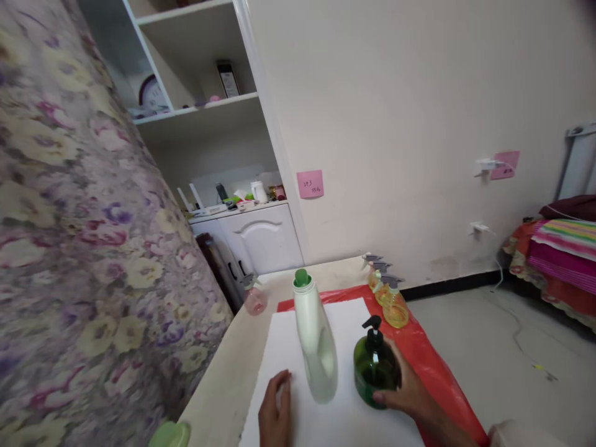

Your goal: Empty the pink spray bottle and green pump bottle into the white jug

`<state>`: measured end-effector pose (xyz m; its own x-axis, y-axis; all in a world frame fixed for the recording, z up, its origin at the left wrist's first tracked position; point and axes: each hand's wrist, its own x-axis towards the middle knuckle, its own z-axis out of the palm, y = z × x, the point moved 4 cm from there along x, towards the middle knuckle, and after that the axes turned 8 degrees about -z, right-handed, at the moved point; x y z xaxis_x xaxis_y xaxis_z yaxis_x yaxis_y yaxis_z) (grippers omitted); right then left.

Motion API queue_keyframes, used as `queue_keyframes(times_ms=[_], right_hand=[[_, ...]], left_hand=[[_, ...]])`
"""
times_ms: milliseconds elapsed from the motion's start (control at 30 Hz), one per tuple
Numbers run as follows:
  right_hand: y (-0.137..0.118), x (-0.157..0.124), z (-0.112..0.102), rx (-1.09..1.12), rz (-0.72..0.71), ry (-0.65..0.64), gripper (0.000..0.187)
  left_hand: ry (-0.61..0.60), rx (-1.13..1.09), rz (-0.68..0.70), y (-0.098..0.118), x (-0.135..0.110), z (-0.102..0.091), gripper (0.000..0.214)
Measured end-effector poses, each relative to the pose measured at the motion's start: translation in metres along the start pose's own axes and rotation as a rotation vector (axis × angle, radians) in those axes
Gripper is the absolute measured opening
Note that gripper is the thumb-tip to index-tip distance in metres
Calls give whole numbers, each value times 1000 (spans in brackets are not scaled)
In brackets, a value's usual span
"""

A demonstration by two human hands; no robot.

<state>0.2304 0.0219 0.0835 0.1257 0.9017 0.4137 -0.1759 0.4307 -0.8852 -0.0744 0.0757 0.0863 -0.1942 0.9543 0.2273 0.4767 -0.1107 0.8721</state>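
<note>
Head view: pale bottle (311,338) upright, half-open left hand (275,411) nearer, just left of it; right hand (406,392), right of it, grips the pump bottle (374,367).

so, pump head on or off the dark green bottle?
On: the black pump head sits atop the neck of the dark green bottle, right hand clasping its side. Whether screwed tight: cannot tell.

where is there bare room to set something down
Most room: the table strip left of the white sheet, between the pink spray bottle and pale green item. Smaller: the sheet beyond the green pump bottle, beside the tall bottle. Crowded: far right, by the spray bottle row, and around the right hand.
</note>
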Motion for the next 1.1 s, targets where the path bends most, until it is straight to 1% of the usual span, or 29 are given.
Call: queue_keyframes(times_ms=[67,100,200,267,300,367,433,467,533,633,700,833,967,1000,1100], right_hand=[[-1,-4,14,87,26,-92,101],[-2,-7,22,126,40,-149,103],[-10,-14,49,186,52,-313,104],[-19,-19,63,184,61,-388,103],[-24,-22,69,180,77,-410,100],[-30,-27,76,197,154,-442,89],[-32,-32,81,244,268,-473,76],[-32,-34,82,270,320,-489,72],[-30,-37,85,303,386,-523,68],[-28,-38,88,309,409,-551,72],[-28,-38,89,302,412,-564,73],[-34,-36,86,283,377,-565,72],[-39,-33,82,247,284,-565,81],[-39,-33,81,236,277,-561,80],[-32,-30,77,209,296,-540,66]], left_hand=[[9,-98,30,24,-26,-3,33],[-22,-146,58,38,-38,-1,33],[-180,-213,97,80,-63,10,37],[-267,-231,58,101,-69,14,41],[-354,-248,32,109,-70,16,43],[-576,-308,1,122,-73,18,46],[-757,-395,-18,130,-77,17,49],[-819,-446,-29,133,-79,16,50],[-913,-544,-60,137,-84,13,49],[-1034,-636,-75,143,-90,12,48],[-1027,-652,-95,142,-91,14,47],[-882,-668,-153,129,-89,24,48],[-754,-708,-146,119,-87,33,46],[-747,-708,-139,118,-87,34,47],[-785,-695,-137,117,-87,31,52]])
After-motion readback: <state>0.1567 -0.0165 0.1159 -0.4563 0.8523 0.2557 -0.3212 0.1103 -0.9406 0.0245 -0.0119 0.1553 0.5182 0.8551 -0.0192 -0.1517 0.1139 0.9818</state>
